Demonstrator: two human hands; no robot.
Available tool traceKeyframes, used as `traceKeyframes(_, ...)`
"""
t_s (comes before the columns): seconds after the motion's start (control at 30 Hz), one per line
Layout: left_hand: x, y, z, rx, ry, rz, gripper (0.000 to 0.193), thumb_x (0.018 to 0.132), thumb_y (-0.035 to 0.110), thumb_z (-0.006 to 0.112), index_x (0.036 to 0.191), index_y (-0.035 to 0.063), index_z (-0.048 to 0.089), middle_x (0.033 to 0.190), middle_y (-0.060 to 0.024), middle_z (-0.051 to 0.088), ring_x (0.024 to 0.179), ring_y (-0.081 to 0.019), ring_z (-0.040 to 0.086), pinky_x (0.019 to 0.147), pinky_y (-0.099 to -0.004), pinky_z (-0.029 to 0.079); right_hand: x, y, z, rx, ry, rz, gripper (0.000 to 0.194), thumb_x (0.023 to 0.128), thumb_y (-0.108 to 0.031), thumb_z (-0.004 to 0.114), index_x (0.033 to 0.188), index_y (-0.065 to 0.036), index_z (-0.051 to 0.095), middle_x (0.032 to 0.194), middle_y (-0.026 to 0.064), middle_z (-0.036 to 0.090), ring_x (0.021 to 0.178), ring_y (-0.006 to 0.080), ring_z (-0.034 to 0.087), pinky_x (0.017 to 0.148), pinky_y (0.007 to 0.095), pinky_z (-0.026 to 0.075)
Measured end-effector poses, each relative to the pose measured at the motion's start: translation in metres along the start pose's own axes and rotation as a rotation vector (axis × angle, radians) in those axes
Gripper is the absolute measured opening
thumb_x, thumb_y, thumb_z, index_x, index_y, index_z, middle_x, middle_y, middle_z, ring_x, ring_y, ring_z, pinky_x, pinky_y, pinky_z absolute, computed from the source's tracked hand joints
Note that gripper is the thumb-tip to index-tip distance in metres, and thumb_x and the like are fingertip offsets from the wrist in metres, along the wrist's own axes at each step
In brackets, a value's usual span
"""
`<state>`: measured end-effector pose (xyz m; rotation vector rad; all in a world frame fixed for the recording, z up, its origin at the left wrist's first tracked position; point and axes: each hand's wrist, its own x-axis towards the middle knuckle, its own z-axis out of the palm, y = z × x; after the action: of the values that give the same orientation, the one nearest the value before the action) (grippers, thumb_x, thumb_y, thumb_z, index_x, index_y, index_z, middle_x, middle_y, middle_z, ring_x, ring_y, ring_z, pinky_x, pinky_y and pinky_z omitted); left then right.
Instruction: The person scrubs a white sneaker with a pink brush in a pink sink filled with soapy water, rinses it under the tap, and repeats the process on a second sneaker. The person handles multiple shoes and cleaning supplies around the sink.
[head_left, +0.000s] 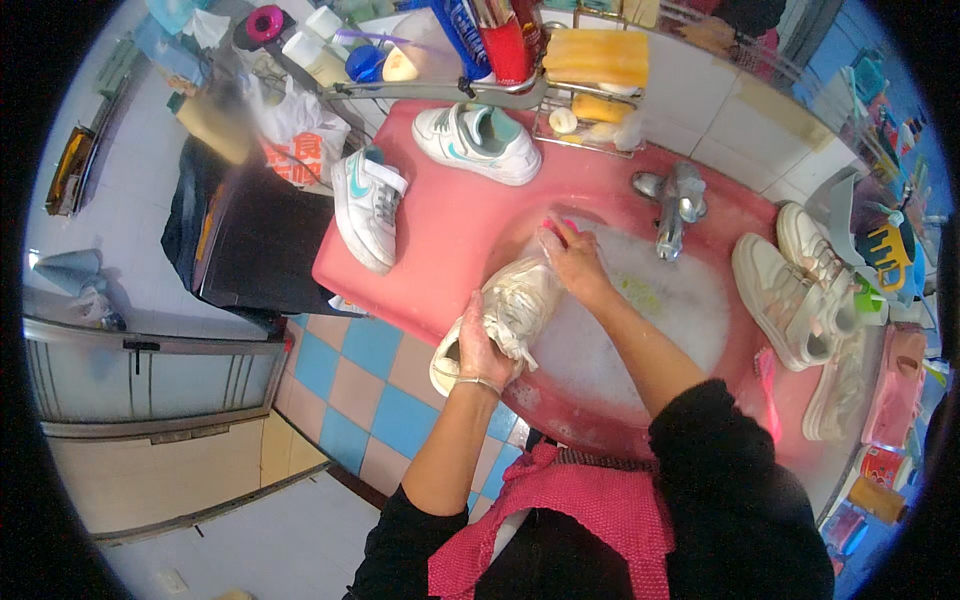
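Observation:
My left hand (480, 345) grips a wet cream lace-up shoe (525, 296) near its heel, over the left rim of a pink sink (585, 424) filled with foamy water. At the shoe's toe, my right hand (574, 259) is closed on a bright pink item, probably a brush, mostly hidden by the fingers. Two white sneakers with turquoise swooshes stand on the pink counter, one (367, 206) at its left end and one (480, 142) at the back. A pair of pale sneakers (784, 296) lies right of the basin.
A chrome faucet (679, 210) rises behind the basin. A wire rack (589, 139) holding soap and a shelf of toiletries (442, 94) line the back. On the right lie a pink brush (766, 394) and pale insoles (832, 390). A plastic bag (300, 142) is at the left.

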<state>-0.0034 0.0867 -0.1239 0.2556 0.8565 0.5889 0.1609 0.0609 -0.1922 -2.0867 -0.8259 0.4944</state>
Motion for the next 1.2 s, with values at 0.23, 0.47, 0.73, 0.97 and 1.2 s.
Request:
traceKeyframes(0.23, -0.009, 0.012, 0.002, -0.071, -0.057, -0.033, 0.065, 0.093, 0.051, 0.047, 0.132, -0.0011, 0.048, 0.129, -0.018, 0.056, 0.117, -0.0324, 0.056, 0.102, -0.0459, 0.043, 0.011, 0.016, -0.054, 1.806, -0.587, 0.417, 0.052, 0.092, -0.056, 0.05, 0.127, -0.019, 0.055, 0.109, 0.0121, 0.062, 0.09, 0.0309, 0.061, 0.07, 0.0437, 0.051)
traceKeyframes(0.47, -0.011, 0.028, 0.0, -0.183, 0.006, 0.068, 0.053, 0.09, 0.037, 0.051, 0.128, -0.0004, 0.052, 0.128, -0.016, 0.058, 0.116, -0.0318, 0.057, 0.099, -0.045, 0.047, -0.018, -0.005, -0.076, 2.002, -0.93, 0.361, 0.063, 0.091, -0.061, 0.044, 0.131, -0.012, 0.051, 0.112, 0.0189, 0.06, 0.092, 0.0374, 0.061, 0.071, 0.0535, 0.052)
traceKeyframes(0.73, 0.002, 0.083, 0.004, -0.091, -0.046, 0.161, 0.049, 0.095, 0.031, 0.055, 0.128, -0.0056, 0.048, 0.129, -0.0203, 0.054, 0.118, -0.0336, 0.055, 0.1, -0.045, 0.046, -0.042, -0.026, -0.094, 1.809, -0.825, 0.388, 0.058, 0.093, -0.058, 0.046, 0.121, -0.008, 0.057, 0.103, 0.0145, 0.067, 0.084, 0.0306, 0.066, 0.064, 0.0464, 0.054)
traceKeyframes(0.97, -0.042, 0.068, -0.015, 0.579, 0.183, 0.711, 0.036, 0.091, 0.021, 0.062, 0.117, -0.004, 0.054, 0.105, -0.0115, 0.059, 0.098, -0.021, 0.057, 0.089, -0.0334, 0.046, -0.054, -0.054, -0.1, 1.673, -0.582, 0.227, 0.043, 0.098, -0.041, 0.048, 0.127, -0.011, 0.056, 0.109, 0.0057, 0.066, 0.086, 0.0171, 0.065, 0.069, 0.0317, 0.054)
traceKeyframes(1.2, -0.1, -0.006, 0.045, 1.393, -0.023, 0.86, 0.026, 0.086, 0.027, 0.067, 0.087, 0.0019, 0.059, 0.08, -0.0124, 0.059, 0.072, -0.0271, 0.057, 0.065, -0.0387, 0.045, -0.076, -0.077, -0.1, 1.12, -0.451, -0.103, 0.044, 0.099, -0.022, 0.05, 0.14, -0.006, 0.045, 0.126, 0.0072, 0.059, 0.106, 0.0135, 0.057, 0.091, 0.0283, 0.046)
